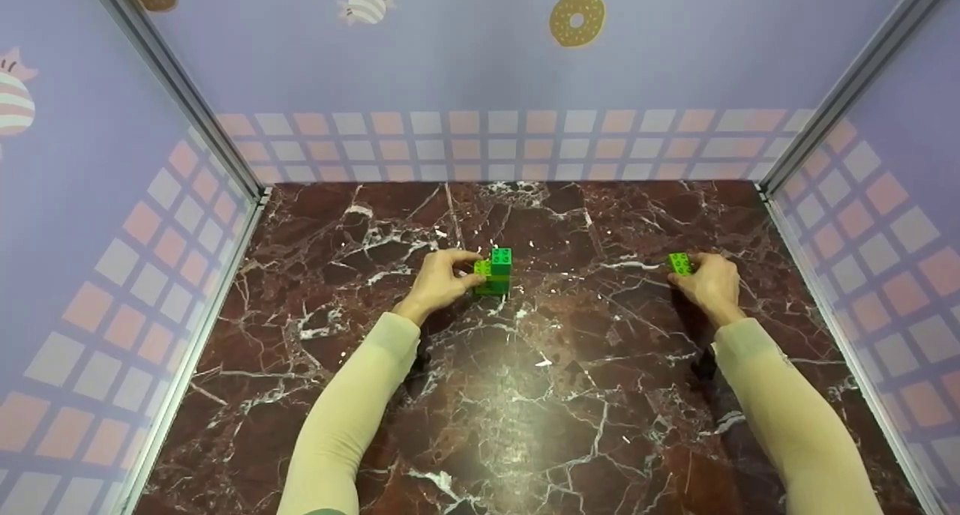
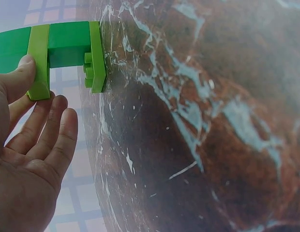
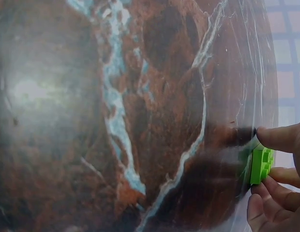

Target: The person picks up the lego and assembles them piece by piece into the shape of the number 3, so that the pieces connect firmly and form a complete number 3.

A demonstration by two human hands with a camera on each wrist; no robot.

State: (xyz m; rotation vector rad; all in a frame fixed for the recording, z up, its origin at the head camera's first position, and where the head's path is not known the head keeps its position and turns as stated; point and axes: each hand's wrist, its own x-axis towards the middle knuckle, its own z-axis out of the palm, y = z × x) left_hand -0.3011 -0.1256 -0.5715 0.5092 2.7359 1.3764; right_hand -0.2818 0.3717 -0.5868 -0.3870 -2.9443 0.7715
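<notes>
I'm pinching the green toy-brick stack with the left hand from nine o'clock, likely steadying it. At its three o'clock, the right hand is gripping a lime brick.

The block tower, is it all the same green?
No, the tower shows both light green and dark green.

The stack stands upright, four bricks high, lime and darker green by turns from a lime bottom, the lime ones jutting out leftward. Well apart, over to the right, a loose brick, lime too, is held studs up.
</notes>
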